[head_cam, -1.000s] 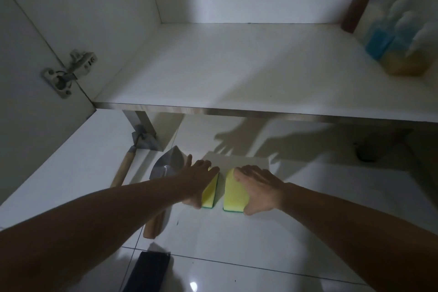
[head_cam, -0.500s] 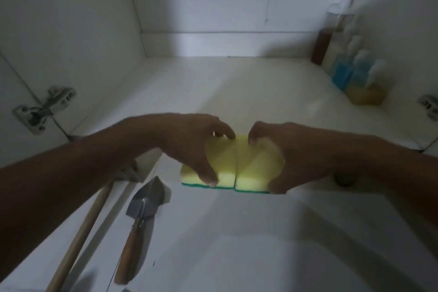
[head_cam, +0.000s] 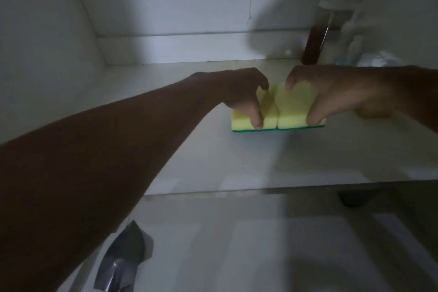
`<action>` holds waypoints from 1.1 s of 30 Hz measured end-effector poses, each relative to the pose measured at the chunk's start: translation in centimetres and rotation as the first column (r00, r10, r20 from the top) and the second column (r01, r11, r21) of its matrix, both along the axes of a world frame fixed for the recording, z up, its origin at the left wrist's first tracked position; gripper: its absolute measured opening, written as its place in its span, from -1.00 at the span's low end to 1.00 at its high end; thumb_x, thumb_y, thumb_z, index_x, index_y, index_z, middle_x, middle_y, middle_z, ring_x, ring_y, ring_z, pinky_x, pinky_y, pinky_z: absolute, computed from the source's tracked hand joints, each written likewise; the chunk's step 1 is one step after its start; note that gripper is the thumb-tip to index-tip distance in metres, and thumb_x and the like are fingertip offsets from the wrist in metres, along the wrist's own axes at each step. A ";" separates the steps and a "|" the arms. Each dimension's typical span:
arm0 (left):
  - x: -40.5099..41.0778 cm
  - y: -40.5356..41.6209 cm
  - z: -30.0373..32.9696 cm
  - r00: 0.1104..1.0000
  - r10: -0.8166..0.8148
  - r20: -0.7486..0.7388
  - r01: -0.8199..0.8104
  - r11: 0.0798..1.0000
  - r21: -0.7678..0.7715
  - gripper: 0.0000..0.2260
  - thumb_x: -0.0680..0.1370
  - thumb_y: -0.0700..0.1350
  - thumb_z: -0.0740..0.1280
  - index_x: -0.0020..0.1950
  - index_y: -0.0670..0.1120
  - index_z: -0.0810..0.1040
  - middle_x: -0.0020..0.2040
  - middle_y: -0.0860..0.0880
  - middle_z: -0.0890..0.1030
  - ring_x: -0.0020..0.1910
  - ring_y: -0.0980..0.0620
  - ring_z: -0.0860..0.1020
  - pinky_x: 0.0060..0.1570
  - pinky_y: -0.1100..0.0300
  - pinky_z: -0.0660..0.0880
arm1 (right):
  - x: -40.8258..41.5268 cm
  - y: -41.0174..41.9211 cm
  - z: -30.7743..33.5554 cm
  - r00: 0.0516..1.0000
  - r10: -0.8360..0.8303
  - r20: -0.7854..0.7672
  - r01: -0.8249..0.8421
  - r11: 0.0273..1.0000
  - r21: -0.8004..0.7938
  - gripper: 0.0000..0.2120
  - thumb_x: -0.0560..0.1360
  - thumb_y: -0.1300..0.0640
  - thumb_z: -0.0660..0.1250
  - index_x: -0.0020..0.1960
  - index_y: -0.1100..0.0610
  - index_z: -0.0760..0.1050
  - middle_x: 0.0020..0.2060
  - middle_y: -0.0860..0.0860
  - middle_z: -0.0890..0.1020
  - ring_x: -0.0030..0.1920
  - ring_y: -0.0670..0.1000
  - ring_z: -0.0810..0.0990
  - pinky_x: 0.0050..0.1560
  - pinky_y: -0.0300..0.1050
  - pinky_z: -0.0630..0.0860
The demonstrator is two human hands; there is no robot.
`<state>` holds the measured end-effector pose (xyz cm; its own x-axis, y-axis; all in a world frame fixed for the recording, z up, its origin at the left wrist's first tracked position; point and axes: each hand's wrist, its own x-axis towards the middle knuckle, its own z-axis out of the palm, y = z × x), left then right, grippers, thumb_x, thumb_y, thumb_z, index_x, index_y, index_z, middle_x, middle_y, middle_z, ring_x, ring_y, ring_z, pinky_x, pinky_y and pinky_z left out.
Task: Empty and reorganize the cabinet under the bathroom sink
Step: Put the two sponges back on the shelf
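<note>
the left hand (head_cam: 239,95) grips one yellow sponge (head_cam: 265,114) and the right hand (head_cam: 331,95) grips its twin (head_cam: 296,106), edges touching, green sides down on the cabinet shelf (head_cam: 189,149), likely to park them as a neat pair. bottles (head_cam: 317,35), blurred, crowd the right corner; left and front lie open. a trowel (head_cam: 123,261) lies on the floor below.

The white cabinet shelf (head_cam: 189,163) bears two yellow sponges (head_cam: 277,111) side by side, with a brown bottle (head_cam: 316,38) behind them to the right.
</note>
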<state>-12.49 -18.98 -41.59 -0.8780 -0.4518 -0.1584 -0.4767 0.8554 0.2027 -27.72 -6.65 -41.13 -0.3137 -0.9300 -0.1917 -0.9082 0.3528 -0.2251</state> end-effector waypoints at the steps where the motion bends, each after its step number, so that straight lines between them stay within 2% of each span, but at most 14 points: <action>1: -0.6 -0.4 0.2 1.000 -0.001 -0.004 0.001 1.000 0.008 -0.13 0.29 0.12 0.55 0.51 0.09 0.22 0.43 0.04 0.33 0.37 -0.03 0.37 0.06 0.19 0.33 | -0.6 -0.3 0.3 1.000 -0.017 0.003 0.018 1.000 -0.015 -0.30 0.19 0.19 0.58 0.18 -0.18 0.34 0.05 -0.01 0.46 -0.04 0.02 0.51 -0.12 -0.07 0.52; 5: -2.9 -1.7 0.8 1.000 -0.015 0.004 0.015 1.000 -0.009 -0.13 0.30 0.10 0.55 0.52 0.10 0.20 0.41 0.04 0.34 0.37 -0.03 0.36 0.18 0.12 0.39 | -2.5 -1.8 1.0 0.997 -0.065 -0.044 0.065 0.998 -0.007 -0.29 0.20 0.17 0.59 0.22 -0.16 0.34 0.03 -0.03 0.46 -0.10 -0.04 0.48 -0.27 -0.18 0.38; 9: -6.3 -2.8 0.0 1.000 -0.010 -0.019 0.010 1.000 -0.023 -0.14 0.32 0.08 0.55 0.53 0.06 0.20 0.43 0.01 0.33 0.38 -0.04 0.35 0.14 0.17 0.35 | -5.1 -3.1 -0.3 0.995 -0.099 -0.029 0.100 0.994 0.033 -0.31 0.23 0.23 0.56 0.22 -0.11 0.31 -0.09 -0.11 0.41 -0.19 -0.11 0.44 -0.33 -0.17 0.34; 15: -12.4 -5.9 -2.9 0.999 0.047 0.002 -0.047 0.999 -0.019 -0.15 0.33 0.03 0.52 0.53 0.07 0.18 0.42 -0.01 0.32 0.39 -0.04 0.32 0.20 0.10 0.42 | -10.7 -7.0 -3.3 0.993 -0.114 0.032 0.113 0.993 0.034 -0.26 0.21 0.24 0.54 0.28 -0.08 0.32 0.04 -0.01 0.46 -0.01 0.03 0.49 -0.12 -0.09 0.51; 20: -16.3 -9.1 -5.3 0.995 0.102 -0.002 -0.102 0.995 0.021 -0.18 0.34 -0.01 0.49 0.53 0.09 0.17 0.46 -0.05 0.27 0.40 -0.07 0.32 0.25 0.04 0.42 | -13.9 -10.2 -4.8 0.992 -0.124 0.018 0.124 0.992 -0.012 -0.32 0.25 0.29 0.48 0.28 -0.08 0.36 0.16 0.06 0.52 0.09 0.08 0.52 0.05 -0.03 0.56; 23: -18.0 -10.8 -6.4 0.984 0.144 -0.105 -0.144 0.990 0.005 -0.27 0.39 -0.05 0.46 0.51 0.07 0.26 0.44 -0.05 0.33 0.39 -0.07 0.35 0.27 0.12 0.38 | -14.9 -11.3 -5.7 0.990 -0.119 -0.079 0.112 0.990 -0.085 -0.34 0.36 0.33 0.38 0.41 0.01 0.36 0.30 0.10 0.50 0.25 0.13 0.50 0.12 -0.14 0.49; 25: -18.6 -11.8 -7.1 0.965 0.165 -0.204 -0.176 0.984 -0.037 -0.39 0.44 -0.07 0.43 0.47 0.06 0.34 0.44 -0.05 0.35 0.41 -0.06 0.32 0.30 0.15 0.32 | -15.1 -11.9 -6.1 0.971 -0.130 -0.201 0.098 0.981 -0.165 -0.42 0.41 0.34 0.34 0.41 0.08 0.41 0.33 0.14 0.48 0.31 0.19 0.47 0.22 -0.04 0.49; 27: -19.0 -12.5 -7.8 0.935 0.185 -0.302 -0.210 0.976 -0.053 -0.48 0.47 -0.08 0.43 0.42 0.05 0.42 0.40 -0.06 0.37 0.40 -0.05 0.29 0.33 0.17 0.27 | -15.2 -12.6 -6.3 0.923 -0.193 -0.332 0.113 0.963 -0.244 -0.53 0.45 0.35 0.31 0.33 0.10 0.50 0.27 0.19 0.52 0.27 0.25 0.50 0.21 0.09 0.52; 29: -19.4 -13.0 -8.4 0.899 0.213 -0.382 -0.243 0.970 -0.031 -0.54 0.47 -0.09 0.43 0.37 0.03 0.48 0.35 -0.06 0.41 0.38 -0.04 0.29 0.33 0.19 0.24 | -15.3 -13.3 -6.5 0.877 -0.258 -0.406 0.144 0.946 -0.292 -0.61 0.48 0.35 0.28 0.27 0.12 0.55 0.18 0.23 0.56 0.20 0.29 0.55 0.15 0.11 0.53; 33: -20.2 -13.4 -8.8 0.862 0.247 -0.441 -0.275 0.961 0.001 -0.58 0.51 -0.10 0.41 0.36 0.02 0.49 0.37 -0.04 0.44 0.39 -0.01 0.30 0.32 0.26 0.21 | -15.7 -14.3 -7.0 0.863 -0.286 -0.416 0.159 0.936 -0.315 -0.68 0.53 0.34 0.23 0.23 0.19 0.57 0.13 0.27 0.58 0.16 0.33 0.56 0.12 0.10 0.52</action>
<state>-32.70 -32.37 -50.42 -0.7001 -0.6707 0.2450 -0.5606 0.7288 0.3933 -43.45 -20.97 -48.11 -0.5101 -0.8198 0.2601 -0.8360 0.5437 0.0743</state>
